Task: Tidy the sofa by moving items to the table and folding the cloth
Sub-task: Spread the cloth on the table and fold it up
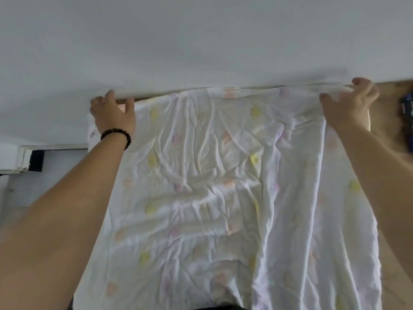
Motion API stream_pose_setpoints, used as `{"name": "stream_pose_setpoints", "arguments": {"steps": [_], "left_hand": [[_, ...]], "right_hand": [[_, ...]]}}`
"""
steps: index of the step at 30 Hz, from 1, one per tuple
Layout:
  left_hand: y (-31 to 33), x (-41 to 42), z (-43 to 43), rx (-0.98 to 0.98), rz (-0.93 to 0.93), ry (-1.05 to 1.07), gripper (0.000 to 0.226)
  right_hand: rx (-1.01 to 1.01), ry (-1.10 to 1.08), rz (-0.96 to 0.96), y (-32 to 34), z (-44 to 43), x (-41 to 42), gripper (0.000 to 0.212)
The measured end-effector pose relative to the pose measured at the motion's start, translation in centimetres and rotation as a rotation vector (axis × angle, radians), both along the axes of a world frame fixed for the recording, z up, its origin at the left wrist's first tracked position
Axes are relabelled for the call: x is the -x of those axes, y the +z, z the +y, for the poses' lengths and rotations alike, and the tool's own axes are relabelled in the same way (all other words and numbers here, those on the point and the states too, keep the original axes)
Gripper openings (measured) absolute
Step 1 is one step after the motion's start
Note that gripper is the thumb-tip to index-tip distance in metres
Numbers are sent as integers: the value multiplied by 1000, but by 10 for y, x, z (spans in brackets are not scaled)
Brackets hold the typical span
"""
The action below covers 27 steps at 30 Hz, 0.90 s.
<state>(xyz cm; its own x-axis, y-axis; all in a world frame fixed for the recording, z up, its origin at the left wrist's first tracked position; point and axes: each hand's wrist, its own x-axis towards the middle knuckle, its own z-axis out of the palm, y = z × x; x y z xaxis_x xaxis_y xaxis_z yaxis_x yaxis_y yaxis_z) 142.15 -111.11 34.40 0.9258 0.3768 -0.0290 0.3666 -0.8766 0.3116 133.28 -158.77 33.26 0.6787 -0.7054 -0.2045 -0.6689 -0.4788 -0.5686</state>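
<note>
Fold step in hand, I reckon: my left hand (pixel 112 113) & right hand (pixel 350 101) each pinch a top corner of the crumpled floral cloth (pixel 212 186), stretched btwn them & hanging below, so next I'd bring corner to corner w/o dropping the edge.

The upper half is filled by a plain pale grey wall (pixel 201 36), lit softly and evenly. At the left edge a white frame (pixel 24 153) is seen beside a dark opening (pixel 36 161), with pale tiling (pixel 44 182) below. At the right a brown wood-toned surface (pixel 388 104) is shown, with a blurred dark blue object (pixel 406 121) against it.
</note>
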Motion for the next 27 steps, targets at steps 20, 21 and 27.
{"name": "stream_pose_setpoints", "arguments": {"steps": [20, 21, 27], "left_hand": [[-67, 294, 24, -167, 295, -373, 85], [-70, 297, 25, -168, 276, -372, 85], [-76, 293, 26, -174, 222, -383, 87]], "right_hand": [[384, 847, 260, -56, 220, 252, 94], [397, 836, 247, -57, 221, 255, 93], [454, 807, 203, -62, 221, 255, 92]]}}
